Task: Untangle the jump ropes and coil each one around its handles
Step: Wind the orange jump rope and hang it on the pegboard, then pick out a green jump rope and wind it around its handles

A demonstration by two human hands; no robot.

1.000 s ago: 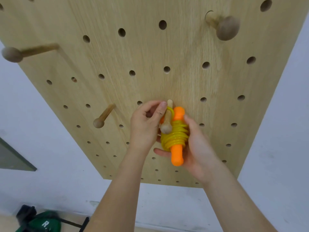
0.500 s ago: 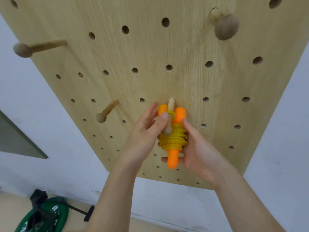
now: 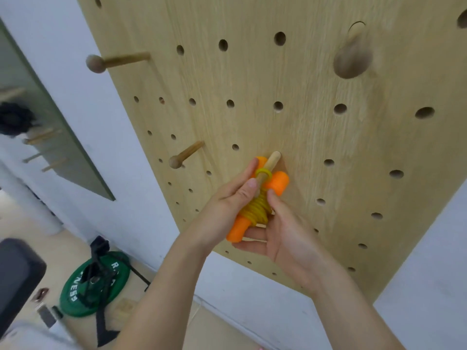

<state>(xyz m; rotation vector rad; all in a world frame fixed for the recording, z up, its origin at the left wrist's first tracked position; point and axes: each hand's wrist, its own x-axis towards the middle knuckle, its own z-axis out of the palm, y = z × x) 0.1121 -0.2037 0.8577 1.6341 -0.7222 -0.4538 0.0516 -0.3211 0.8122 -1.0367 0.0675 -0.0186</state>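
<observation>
- The pegboard (image 3: 316,127) fills most of our view. We judge the step in hand to be hanging a finished rope on it, since the coiling of this one looks done.
- The green weight plate (image 3: 75,291) lies on the floor below the pegboard's left edge, with black straps across it, well out of our way.
- Our right hand (image 3: 285,238), low on the pegboard's middle, cradles the bundle from beneath, with fingers curled under it and the thumb on the coil.
- Our left hand (image 3: 222,205), just beside it, pinches the bundle's top between thumb and fingers.
- The jump rope (image 3: 255,214) sits between both hands, close to the pegboard's face, its yellow cord wound tight round two orange handles.
- The peg (image 3: 274,159) juts from the pegboard's middle, and our left hand hides its outer end.
- The yellow loop (image 3: 264,173) rings that peg. Next we should slide it toward the pegboard and let go gently, so the coil holds. The neighbouring peg (image 3: 187,155) stands apart and is no obstacle.
</observation>
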